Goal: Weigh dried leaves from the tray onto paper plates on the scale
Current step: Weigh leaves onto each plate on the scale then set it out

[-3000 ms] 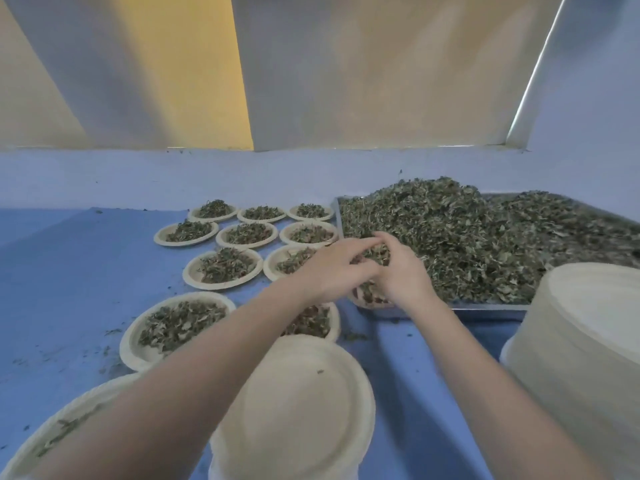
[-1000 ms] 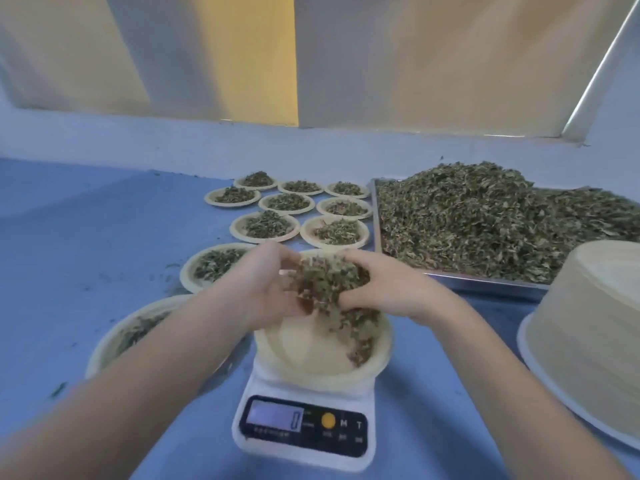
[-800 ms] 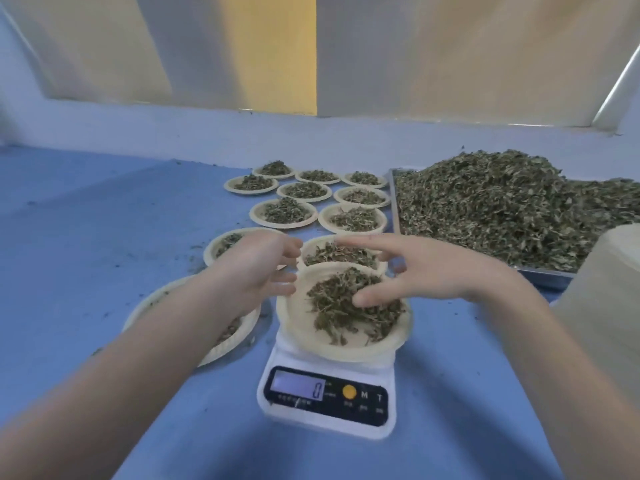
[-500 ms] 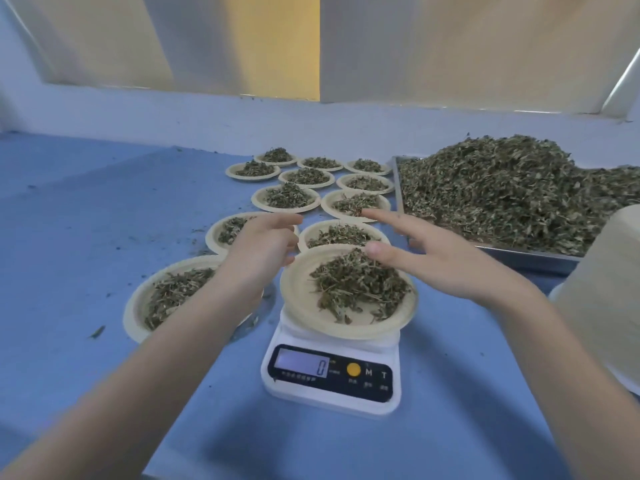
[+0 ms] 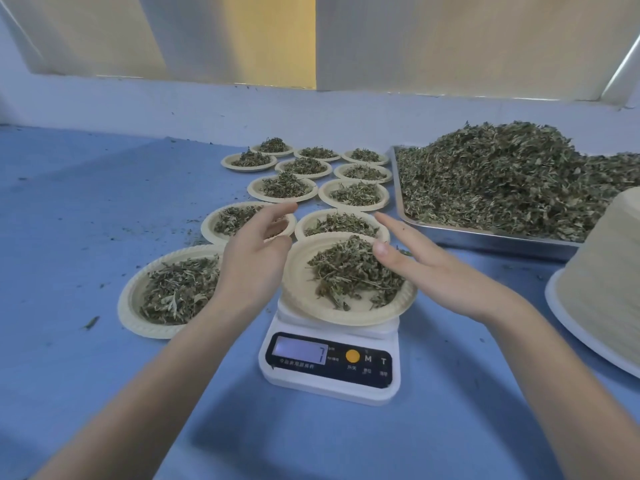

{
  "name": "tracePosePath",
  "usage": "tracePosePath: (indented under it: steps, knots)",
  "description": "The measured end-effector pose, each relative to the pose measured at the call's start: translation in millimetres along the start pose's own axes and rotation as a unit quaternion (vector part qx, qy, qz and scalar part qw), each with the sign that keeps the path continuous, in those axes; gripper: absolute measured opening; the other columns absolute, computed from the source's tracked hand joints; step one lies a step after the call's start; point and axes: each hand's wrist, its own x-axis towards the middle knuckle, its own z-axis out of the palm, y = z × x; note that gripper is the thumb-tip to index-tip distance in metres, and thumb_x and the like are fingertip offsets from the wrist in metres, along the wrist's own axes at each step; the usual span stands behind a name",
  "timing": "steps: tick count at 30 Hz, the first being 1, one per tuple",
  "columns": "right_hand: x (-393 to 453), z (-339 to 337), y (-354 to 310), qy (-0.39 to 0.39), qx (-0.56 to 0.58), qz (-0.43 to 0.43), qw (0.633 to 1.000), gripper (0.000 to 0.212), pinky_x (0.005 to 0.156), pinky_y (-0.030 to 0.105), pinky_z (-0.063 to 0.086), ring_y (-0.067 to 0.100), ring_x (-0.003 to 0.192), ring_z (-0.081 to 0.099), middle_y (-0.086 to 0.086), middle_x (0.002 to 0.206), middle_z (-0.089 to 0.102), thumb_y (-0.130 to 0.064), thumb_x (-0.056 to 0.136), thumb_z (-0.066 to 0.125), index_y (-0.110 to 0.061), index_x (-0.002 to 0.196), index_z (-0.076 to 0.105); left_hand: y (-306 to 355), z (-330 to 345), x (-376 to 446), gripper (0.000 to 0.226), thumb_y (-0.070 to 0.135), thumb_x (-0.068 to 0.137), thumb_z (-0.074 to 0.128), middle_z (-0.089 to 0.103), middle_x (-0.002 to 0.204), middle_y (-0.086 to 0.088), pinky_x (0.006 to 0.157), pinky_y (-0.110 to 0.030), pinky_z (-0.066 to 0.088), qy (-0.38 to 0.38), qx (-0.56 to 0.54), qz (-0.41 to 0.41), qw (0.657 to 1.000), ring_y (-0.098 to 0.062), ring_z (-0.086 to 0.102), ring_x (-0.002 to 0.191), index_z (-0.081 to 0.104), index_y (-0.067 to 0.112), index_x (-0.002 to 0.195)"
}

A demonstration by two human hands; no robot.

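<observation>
Both bare forearms come in from the bottom corners and angle toward each other, so the hands end up pretty close together with a gap between them. Left hand (image 5: pixel 254 251) is loose and open, palm facing inward toward the other one, fingers (image 5: pixel 277 213) gently curled and pointing away from the body, nothing in it. Right hand (image 5: pixel 429 271) is flatter, palm turned down and to the left, fingers stretched out forward, thumb (image 5: pixel 381 249) sticking out toward the left hand. Empty too, wrists roughly level
</observation>
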Motion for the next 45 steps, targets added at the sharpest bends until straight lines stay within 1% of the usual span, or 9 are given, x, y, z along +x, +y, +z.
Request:
tracePosePath:
  steps: [10,16,22,25,29,34,40,42,45]
  knots:
    - [2,13,-1,0.017,0.054,0.155,0.986,0.096,0.105,0.030,0.021,0.008,0.140,0.024,-0.014,0.154,0.026,-0.084,0.066,0.019,-0.034,0.148,0.029,-7,11,-4,0.058,0.024,0.098,0.043,0.027,0.154,0.006,0.111,-0.043,0.029,-0.053,-0.013,-0.146,0.988,-0.021,0.036,0.136,0.017,0.029,0.150]
    - [35,7,-35,0.040,0.080,0.128,0.988,0.069,0.101,0.034,0.026,0.012,0.141,0.025,-0.014,0.155,0.023,-0.070,0.089,0.027,-0.034,0.149,0.026,8,-18,32,0.061,-0.006,0.092,0.035,0.039,0.147,0.006,0.066,-0.035,0.052,0.027,-0.044,-0.137,0.989,-0.015,0.059,0.085,0.029,0.024,0.145]
    - [105,12,-80,-0.001,0.041,0.118,0.992,0.030,0.085,0.037,0.048,0.020,0.089,0.061,0.008,0.106,0.059,-0.036,0.098,0.044,-0.010,0.109,0.056,1,-76,91,0.058,-0.006,0.094,0.035,0.047,0.141,-0.001,0.067,-0.035,0.050,0.090,-0.032,-0.157,0.983,-0.023,0.060,0.090,0.031,0.021,0.145]
    - [149,21,-101,-0.038,0.118,0.145,0.982,0.013,0.052,0.023,0.052,0.015,0.061,0.057,0.007,0.088,0.055,-0.020,0.097,0.050,-0.009,0.094,0.054,-10,-101,125,0.054,-0.004,0.096,0.035,0.044,0.143,-0.007,0.099,-0.051,0.042,0.109,-0.031,-0.168,0.979,-0.033,0.050,0.120,0.031,0.016,0.145]
    - [215,43,-116,-0.036,0.210,0.160,0.964,0.009,0.042,0.019,0.041,0.012,0.045,0.049,0.008,0.068,0.048,-0.003,0.093,0.053,-0.005,0.086,0.049,-36,-129,172,0.055,-0.005,0.094,0.034,0.044,0.140,-0.009,0.085,-0.043,0.044,0.141,-0.016,-0.181,0.973,-0.033,0.052,0.113,0.028,0.014,0.146]
    - [310,81,-122,0.010,0.166,0.158,0.973,0.013,0.042,0.023,0.037,0.016,0.048,0.045,0.011,0.063,0.050,-0.005,0.092,0.057,-0.001,0.104,0.055,-83,-157,232,0.057,-0.005,0.090,0.047,0.043,0.136,-0.023,0.088,-0.045,0.046,0.169,-0.030,-0.252,0.952,-0.040,0.050,0.117,0.030,0.002,0.144]
    - [405,118,-99,0.029,-0.087,0.126,0.988,0.038,0.049,0.026,0.031,0.016,0.052,0.039,0.002,0.061,0.042,-0.026,0.096,0.053,-0.013,0.063,0.040,-143,-166,284,0.060,-0.014,0.088,0.041,0.037,0.145,-0.018,0.102,-0.047,0.043,0.153,-0.036,-0.280,0.947,-0.034,0.044,0.126,0.028,-0.002,0.145]
    - [421,127,-90,0.024,-0.196,0.116,0.973,0.041,0.071,0.034,0.041,0.024,0.082,0.054,0.006,0.084,0.057,-0.038,0.099,0.046,-0.015,0.065,0.044,-160,-165,295,0.059,-0.013,0.088,0.040,0.035,0.147,-0.016,0.105,-0.047,0.039,0.140,-0.024,-0.289,0.947,-0.033,0.040,0.130,0.028,-0.001,0.145]
    - [438,133,-79,0.007,-0.321,0.119,0.940,0.043,0.109,0.049,0.018,0.034,0.140,0.016,0.013,0.147,0.034,-0.045,0.098,0.036,-0.012,0.102,0.063,-182,-162,302,0.057,-0.010,0.089,0.042,0.034,0.147,-0.017,0.109,-0.046,0.035,0.125,-0.012,-0.300,0.946,-0.032,0.036,0.133,0.028,-0.002,0.144]
